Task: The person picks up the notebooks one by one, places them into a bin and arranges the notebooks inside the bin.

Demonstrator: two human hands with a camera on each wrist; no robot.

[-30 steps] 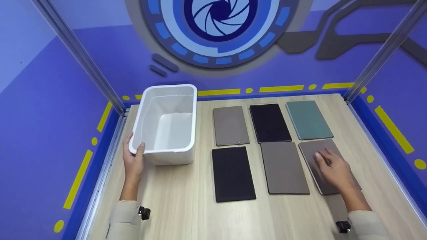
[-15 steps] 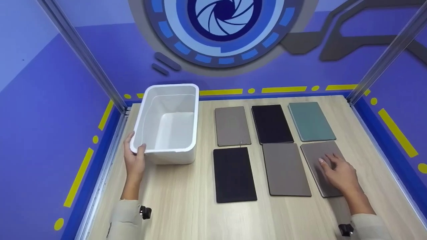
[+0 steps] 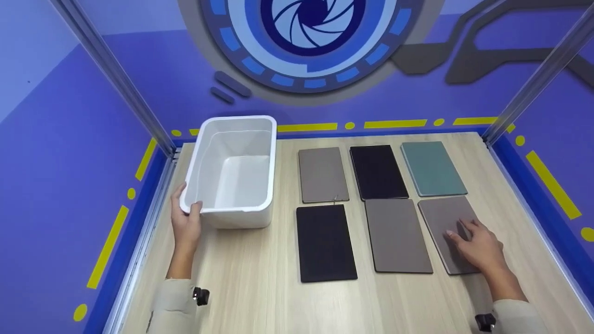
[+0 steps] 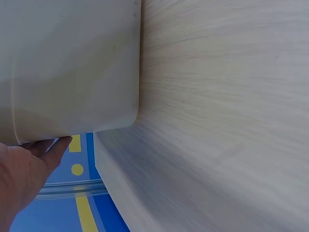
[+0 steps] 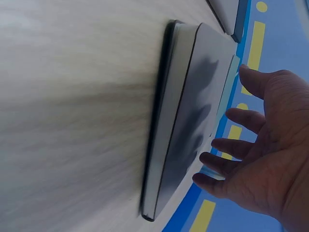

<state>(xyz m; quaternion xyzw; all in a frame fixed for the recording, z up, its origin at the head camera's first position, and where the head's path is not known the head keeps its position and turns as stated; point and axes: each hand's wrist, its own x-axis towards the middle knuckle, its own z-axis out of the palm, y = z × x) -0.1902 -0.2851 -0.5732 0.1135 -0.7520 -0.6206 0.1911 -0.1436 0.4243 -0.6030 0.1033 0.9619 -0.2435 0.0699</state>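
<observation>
At the near left corner of a white plastic bin (image 3: 236, 208), my left hand (image 3: 185, 227) grips the rim, thumb on the near side and fingers around the left side. The left wrist view shows those fingers against the bin's outer wall (image 4: 72, 67). My right hand (image 3: 482, 246) is over a grey-brown notebook (image 3: 438, 213) at the near right. In the right wrist view its fingers are spread and loosely bent, holding nothing, with a gap above the cover (image 5: 212, 53) and shadows on it. The notebook lies flat, its pale page edges visible.
Other notebooks lie in two rows: black (image 3: 326, 243) and grey-brown (image 3: 399, 236) in front; grey-brown (image 3: 322, 174), black (image 3: 378, 171) and green (image 3: 433, 168) behind. Blue-purple panels (image 3: 139, 83) and metal posts enclose the wooden table (image 3: 260, 278).
My right hand has shifted a little to the right and toward the near edge over the notebook. My left hand keeps its grip on the bin. The notebooks stay in place.
</observation>
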